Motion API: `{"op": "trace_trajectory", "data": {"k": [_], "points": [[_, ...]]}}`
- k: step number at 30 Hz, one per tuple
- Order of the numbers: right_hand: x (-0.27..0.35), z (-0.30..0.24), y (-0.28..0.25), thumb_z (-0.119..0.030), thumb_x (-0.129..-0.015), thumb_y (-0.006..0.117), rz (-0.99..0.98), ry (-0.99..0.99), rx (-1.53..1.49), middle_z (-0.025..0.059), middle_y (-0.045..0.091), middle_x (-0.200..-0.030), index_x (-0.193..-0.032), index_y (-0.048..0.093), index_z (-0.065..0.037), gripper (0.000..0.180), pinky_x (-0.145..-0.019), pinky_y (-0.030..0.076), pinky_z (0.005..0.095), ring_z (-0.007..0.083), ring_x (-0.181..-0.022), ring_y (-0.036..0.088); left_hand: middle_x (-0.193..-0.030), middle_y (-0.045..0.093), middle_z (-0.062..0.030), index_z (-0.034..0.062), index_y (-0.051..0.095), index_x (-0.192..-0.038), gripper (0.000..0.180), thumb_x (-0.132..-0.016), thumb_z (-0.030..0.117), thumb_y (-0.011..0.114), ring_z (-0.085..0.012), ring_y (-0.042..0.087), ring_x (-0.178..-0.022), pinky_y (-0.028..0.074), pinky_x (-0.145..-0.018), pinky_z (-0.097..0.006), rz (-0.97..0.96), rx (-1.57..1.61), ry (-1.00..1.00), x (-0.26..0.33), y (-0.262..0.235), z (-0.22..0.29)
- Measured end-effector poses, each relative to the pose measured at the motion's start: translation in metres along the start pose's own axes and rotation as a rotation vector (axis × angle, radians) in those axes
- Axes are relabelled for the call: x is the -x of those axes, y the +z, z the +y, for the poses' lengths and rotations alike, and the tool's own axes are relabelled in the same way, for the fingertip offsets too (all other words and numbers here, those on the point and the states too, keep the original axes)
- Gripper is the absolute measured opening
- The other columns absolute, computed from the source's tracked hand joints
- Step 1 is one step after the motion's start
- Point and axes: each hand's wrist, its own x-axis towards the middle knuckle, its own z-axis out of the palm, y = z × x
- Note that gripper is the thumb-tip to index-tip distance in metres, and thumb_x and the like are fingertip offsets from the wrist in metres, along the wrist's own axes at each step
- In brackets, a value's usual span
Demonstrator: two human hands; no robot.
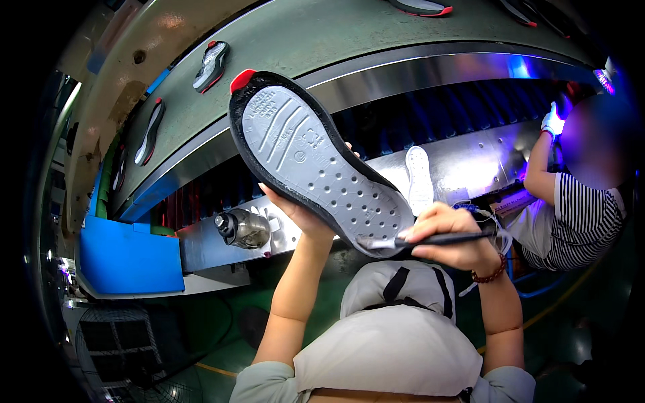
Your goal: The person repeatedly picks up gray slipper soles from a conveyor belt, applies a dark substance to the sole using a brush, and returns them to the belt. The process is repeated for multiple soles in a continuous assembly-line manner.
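My left hand point(299, 213) is wrapped round the edge of a large shoe sole point(289, 144), holding it up at a slant before me. The sole has a black rim, a red tip at its upper end and a light grey face with grooves and rows of small holes. Closed around a black-handled brush point(463, 238) is my right hand point(455, 228), its wrist in a dark beaded bracelet. The brush's tip rests on the grey face at the sole's lower, rounded end. Most of my left fingers are hidden behind the sole.
Several soles, one a small sole point(211, 66), lie on the green belt point(289, 50) beyond. On the metal ledge point(195, 247) are a dark-topped bottle point(245, 230) and a white perforated insole point(419, 178). A co-worker in a striped shirt point(584, 218) sits at right, under bright violet light.
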Motion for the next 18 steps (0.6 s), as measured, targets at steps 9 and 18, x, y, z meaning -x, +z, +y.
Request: {"op": "trace_trajectory", "data": {"k": [9, 18], "points": [[0.004, 0.015, 0.002, 0.004, -0.070, 0.063, 0.149, 0.205, -0.631, 0.0161, 0.063, -0.091, -0.088, 0.063, 0.003, 0.018, -0.085, 0.044, 0.0302, 0.0211, -0.089, 0.059, -0.121, 0.040, -0.0275, 0.0010, 0.025, -0.132, 0.096, -0.072, 0.076, 0.031, -0.0351, 0.049, -0.104, 0.043, -0.088, -0.043, 0.330, -0.151, -0.104, 0.000, -0.008, 0.000], [-0.012, -0.016, 0.002, 0.001, -0.067, 0.070, -0.297, 0.000, -0.216, 0.0139, 0.065, -0.088, -0.086, 0.065, 0.001, 0.019, -0.073, 0.049, 0.0276, 0.0197, -0.080, 0.063, -0.101, 0.059, -0.0169, -0.0038, 0.050, -0.111, 0.047, -0.075, 0.026, 0.056, -0.0241, 0.060, -0.088, 0.048, -0.080, -0.034, -0.022, 0.301, -0.521, 0.039, -0.033, 0.009]]}}
